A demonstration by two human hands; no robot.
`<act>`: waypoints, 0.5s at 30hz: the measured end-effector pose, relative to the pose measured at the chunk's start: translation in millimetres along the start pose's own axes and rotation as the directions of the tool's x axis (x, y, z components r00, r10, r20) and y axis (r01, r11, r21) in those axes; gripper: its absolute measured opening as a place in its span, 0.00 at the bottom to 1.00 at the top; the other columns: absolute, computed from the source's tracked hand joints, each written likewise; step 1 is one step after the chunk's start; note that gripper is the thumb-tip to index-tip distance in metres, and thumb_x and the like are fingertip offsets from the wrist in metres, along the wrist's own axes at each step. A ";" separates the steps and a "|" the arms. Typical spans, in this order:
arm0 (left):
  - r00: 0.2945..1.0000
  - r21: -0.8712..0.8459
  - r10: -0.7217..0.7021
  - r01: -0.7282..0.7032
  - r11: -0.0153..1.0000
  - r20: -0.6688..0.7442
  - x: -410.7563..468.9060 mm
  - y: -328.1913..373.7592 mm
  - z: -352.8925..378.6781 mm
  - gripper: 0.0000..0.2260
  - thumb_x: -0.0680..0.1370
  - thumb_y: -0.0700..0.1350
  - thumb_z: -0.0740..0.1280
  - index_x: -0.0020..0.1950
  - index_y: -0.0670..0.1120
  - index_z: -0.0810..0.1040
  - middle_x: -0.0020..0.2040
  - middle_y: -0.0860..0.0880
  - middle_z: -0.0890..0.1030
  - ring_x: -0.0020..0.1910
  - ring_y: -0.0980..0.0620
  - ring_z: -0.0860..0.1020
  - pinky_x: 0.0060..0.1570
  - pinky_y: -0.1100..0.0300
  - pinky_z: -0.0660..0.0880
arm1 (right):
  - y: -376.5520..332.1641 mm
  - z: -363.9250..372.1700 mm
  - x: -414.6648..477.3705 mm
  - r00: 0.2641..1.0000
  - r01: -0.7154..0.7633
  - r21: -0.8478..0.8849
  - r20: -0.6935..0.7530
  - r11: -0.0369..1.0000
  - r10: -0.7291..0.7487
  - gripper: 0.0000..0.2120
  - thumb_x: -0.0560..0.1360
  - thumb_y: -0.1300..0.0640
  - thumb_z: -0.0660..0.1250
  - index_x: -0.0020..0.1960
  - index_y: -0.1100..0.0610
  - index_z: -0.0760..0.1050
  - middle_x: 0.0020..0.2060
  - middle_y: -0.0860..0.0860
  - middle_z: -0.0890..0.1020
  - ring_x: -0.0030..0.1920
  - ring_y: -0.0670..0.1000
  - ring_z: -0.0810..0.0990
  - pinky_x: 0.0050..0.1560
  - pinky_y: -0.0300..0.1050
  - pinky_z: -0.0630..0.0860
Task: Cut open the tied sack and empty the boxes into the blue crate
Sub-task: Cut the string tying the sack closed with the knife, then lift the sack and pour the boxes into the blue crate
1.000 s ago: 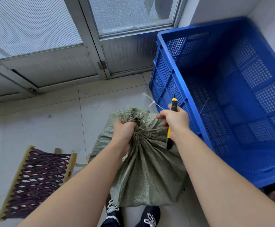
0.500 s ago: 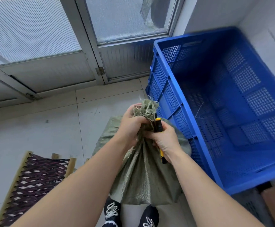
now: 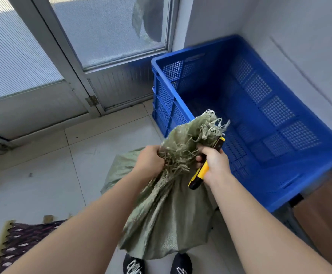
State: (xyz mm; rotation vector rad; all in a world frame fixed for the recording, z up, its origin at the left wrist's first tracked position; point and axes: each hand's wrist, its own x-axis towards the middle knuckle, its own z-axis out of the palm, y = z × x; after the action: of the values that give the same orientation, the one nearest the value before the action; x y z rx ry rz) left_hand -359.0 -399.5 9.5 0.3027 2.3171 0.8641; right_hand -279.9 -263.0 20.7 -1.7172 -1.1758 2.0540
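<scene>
Now left hand (image 3: 149, 161) and right hand (image 3: 214, 165) clutch the neck of the frayed green woven sack (image 3: 171, 214), the right also gripping a yellow-black plastic knife (image 3: 197, 177); its blade, possibly out, might slash fingers.

coarse woven fabric on the sack (image 3: 167, 214), matt dull green, frayed into loose stringy fibres at the gathered mouth. hard moulded plastic for the blue crate (image 3: 276, 111), smooth with a faint sheen, pierced in fine grids. glossy yellow and black plastic on the utility knife (image 3: 198, 175). smooth pale tiles on the floor (image 3: 38, 194), slightly shiny. matt grey metal for the door frame (image 3: 50, 46), around frosted, grainy glass (image 3: 105, 30). woven straps on bare wood for the stool (image 3: 26, 240).
</scene>
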 end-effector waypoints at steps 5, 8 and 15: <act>0.996 -0.135 0.059 -0.069 0.988 -0.070 12.6 26.8 -6.1 0.05 0.76 0.47 0.67 0.43 0.50 0.81 0.41 0.48 0.84 0.42 0.45 0.81 0.47 0.52 0.78 | -1.8 -10.4 1.4 0.997 0.011 -0.016 -0.071 1.000 -0.012 0.09 0.72 0.60 0.74 0.46 0.55 0.74 0.34 0.51 0.77 0.30 0.48 0.74 0.28 0.41 0.69; 0.987 -0.218 0.111 -0.135 0.967 -0.115 20.0 42.3 -8.2 0.09 0.78 0.48 0.65 0.53 0.49 0.83 0.44 0.49 0.84 0.45 0.48 0.81 0.48 0.54 0.77 | 11.0 -11.1 1.1 0.985 0.088 -0.020 -0.150 0.996 -0.090 0.12 0.69 0.55 0.77 0.46 0.54 0.75 0.34 0.51 0.75 0.30 0.49 0.72 0.29 0.42 0.70; 0.990 -0.185 0.133 -0.139 0.973 -0.048 36.0 63.6 5.1 0.09 0.80 0.46 0.62 0.54 0.49 0.81 0.43 0.49 0.83 0.37 0.49 0.77 0.41 0.55 0.74 | 19.0 -11.8 -6.7 0.983 0.104 -0.007 -0.153 0.995 -0.104 0.17 0.65 0.55 0.80 0.45 0.54 0.73 0.39 0.52 0.81 0.28 0.47 0.76 0.27 0.41 0.69</act>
State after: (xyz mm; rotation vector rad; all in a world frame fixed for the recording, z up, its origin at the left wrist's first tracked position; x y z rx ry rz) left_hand -383.9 -333.9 30.4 0.3699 2.2459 1.1570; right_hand -261.3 -274.6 12.7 -1.7387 -1.1893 1.8275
